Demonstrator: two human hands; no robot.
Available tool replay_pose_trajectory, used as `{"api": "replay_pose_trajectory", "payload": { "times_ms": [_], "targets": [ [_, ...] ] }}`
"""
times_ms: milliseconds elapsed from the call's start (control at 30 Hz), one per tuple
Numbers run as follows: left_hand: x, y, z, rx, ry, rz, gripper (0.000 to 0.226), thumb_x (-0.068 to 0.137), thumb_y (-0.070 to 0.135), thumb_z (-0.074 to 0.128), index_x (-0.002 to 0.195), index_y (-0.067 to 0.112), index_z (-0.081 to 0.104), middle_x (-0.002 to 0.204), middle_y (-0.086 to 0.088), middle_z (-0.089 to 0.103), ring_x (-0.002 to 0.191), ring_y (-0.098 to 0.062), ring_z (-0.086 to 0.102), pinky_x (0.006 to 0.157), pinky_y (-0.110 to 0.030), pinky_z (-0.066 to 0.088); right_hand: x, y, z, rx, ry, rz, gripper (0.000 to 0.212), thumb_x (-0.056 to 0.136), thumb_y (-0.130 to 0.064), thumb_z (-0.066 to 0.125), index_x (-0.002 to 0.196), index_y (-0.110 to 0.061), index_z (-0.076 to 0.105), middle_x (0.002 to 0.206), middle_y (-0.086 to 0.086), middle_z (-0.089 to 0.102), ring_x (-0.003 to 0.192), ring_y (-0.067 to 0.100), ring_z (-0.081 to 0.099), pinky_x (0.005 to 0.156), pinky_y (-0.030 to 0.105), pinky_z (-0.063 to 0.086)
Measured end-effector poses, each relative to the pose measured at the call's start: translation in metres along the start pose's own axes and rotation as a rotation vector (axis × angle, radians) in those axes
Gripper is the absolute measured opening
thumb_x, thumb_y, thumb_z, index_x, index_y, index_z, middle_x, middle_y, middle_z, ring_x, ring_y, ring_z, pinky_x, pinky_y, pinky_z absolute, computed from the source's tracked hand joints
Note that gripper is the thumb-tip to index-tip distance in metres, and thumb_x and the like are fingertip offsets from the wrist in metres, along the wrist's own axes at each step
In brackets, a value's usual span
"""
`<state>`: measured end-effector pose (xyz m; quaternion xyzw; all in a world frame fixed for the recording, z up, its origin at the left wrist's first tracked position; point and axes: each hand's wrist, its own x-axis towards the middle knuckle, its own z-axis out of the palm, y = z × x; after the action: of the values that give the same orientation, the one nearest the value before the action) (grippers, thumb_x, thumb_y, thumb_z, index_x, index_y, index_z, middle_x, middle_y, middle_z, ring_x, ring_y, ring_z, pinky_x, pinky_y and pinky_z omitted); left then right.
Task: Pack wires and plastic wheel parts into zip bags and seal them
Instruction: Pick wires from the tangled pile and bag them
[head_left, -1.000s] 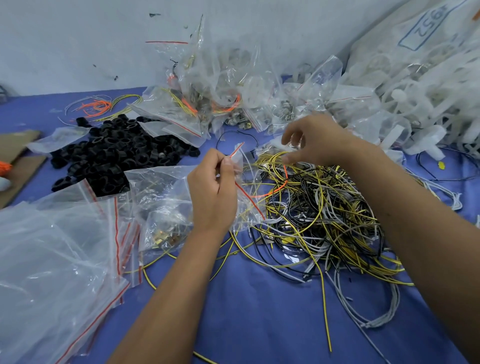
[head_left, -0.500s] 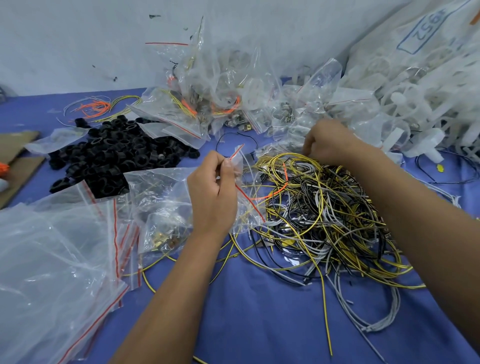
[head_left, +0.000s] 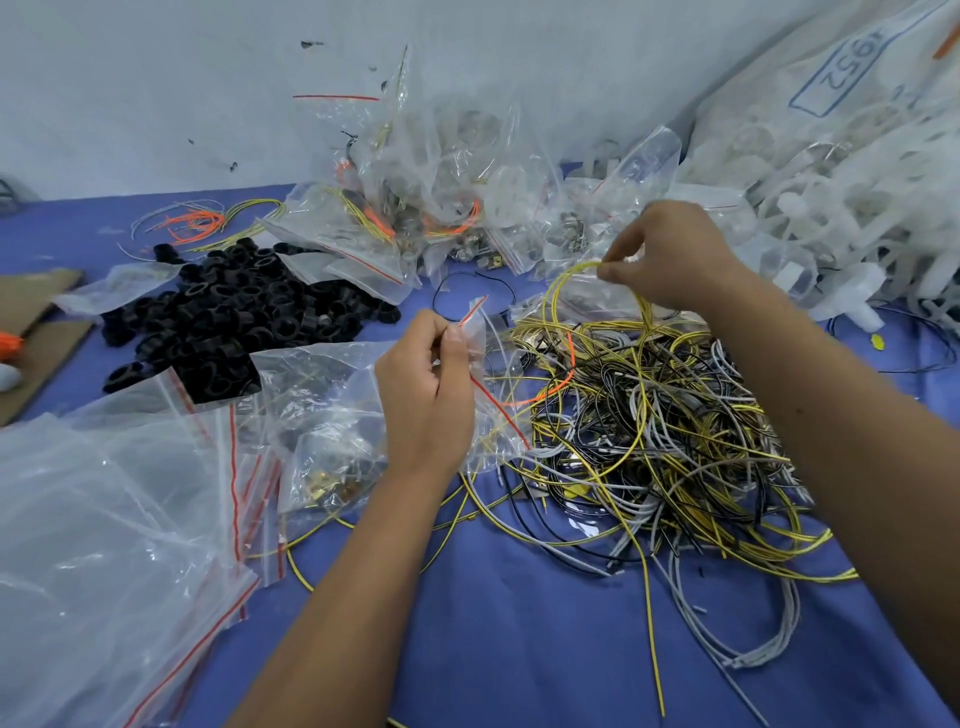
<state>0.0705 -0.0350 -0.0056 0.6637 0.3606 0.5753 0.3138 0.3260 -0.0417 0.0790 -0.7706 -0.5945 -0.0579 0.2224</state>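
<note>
Blue cloth (head_left: 519, 649) covers the table, with a heap of filled bags (head_left: 415, 218) far against the wall, so some packing looks done, while the big wire tangle (head_left: 649, 415) at right, the black rings (head_left: 234, 322) far left and the empty bags (head_left: 104, 545) near left remain. Two hands work: the left hand (head_left: 426, 405) pinches one open zip bag (head_left: 483, 374) by its red-striped mouth, centre. The right hand (head_left: 670, 254), fingers curled, pinches one yellow wire (head_left: 566, 280) lifted from the tangle; wires and rings are too many to count.
</note>
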Motion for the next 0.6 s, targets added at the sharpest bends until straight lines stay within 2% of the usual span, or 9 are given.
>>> {"api": "replay_pose_trajectory", "payload": {
  "times_ms": [100,200,300,333,433,600],
  "targets": [
    [0.0,0.0,0.0,0.003,-0.001,-0.004,0.029,0.103,0.018,0.047,0.075,0.012,0.048,0.068,0.006,0.062,0.067,-0.007,0.065,0.059,-0.039,0.051,-0.003,-0.011,-0.016,0.118,0.085,0.014,0.014,0.084,-0.028,0.079,0.089,-0.015,0.081,0.079,0.003,0.073,0.08,0.017,0.066,0.077,0.027,0.049],
    [0.0,0.0,0.0,-0.02,-0.011,-0.015,0.03,0.104,0.018,0.047,0.078,0.005,0.05,0.073,-0.014,0.065,0.069,-0.028,0.066,0.063,-0.051,0.054,-0.005,-0.022,-0.031,0.142,0.284,0.009,0.017,0.085,-0.027,0.076,0.092,-0.012,0.081,0.08,0.006,0.074,0.077,0.016,0.066,0.075,0.023,0.048],
    [0.001,0.002,0.0,-0.03,0.019,-0.02,0.029,0.103,0.018,0.047,0.077,0.004,0.049,0.07,-0.011,0.063,0.067,-0.015,0.065,0.061,-0.035,0.053,-0.008,-0.03,-0.045,0.194,0.463,0.014,0.022,0.085,-0.031,0.072,0.093,-0.013,0.08,0.075,0.0,0.069,0.07,0.01,0.061,0.07,0.013,0.043],
    [0.001,0.002,-0.001,-0.036,0.028,-0.027,0.029,0.102,0.019,0.047,0.077,0.004,0.049,0.07,-0.012,0.062,0.066,-0.018,0.063,0.06,-0.036,0.051,-0.009,-0.031,-0.049,0.215,0.508,0.018,0.023,0.085,-0.033,0.071,0.095,-0.015,0.079,0.073,-0.003,0.066,0.068,0.008,0.06,0.071,0.012,0.043],
    [0.001,0.002,-0.001,-0.054,0.038,-0.047,0.03,0.103,0.02,0.047,0.079,0.001,0.05,0.074,-0.023,0.059,0.071,-0.04,0.058,0.064,-0.053,0.049,-0.012,-0.033,-0.058,0.274,0.652,0.042,0.029,0.084,-0.041,0.066,0.096,-0.018,0.078,0.073,-0.008,0.064,0.068,0.005,0.061,0.08,0.023,0.05],
    [0.001,0.004,-0.003,-0.043,0.038,-0.066,0.031,0.103,0.018,0.048,0.08,-0.002,0.05,0.073,-0.021,0.058,0.071,-0.037,0.056,0.065,-0.048,0.046,-0.013,-0.035,-0.062,0.36,0.787,-0.003,0.029,0.087,-0.038,0.063,0.099,-0.016,0.077,0.08,-0.005,0.07,0.073,0.01,0.067,0.079,0.035,0.055]
  ]
}}
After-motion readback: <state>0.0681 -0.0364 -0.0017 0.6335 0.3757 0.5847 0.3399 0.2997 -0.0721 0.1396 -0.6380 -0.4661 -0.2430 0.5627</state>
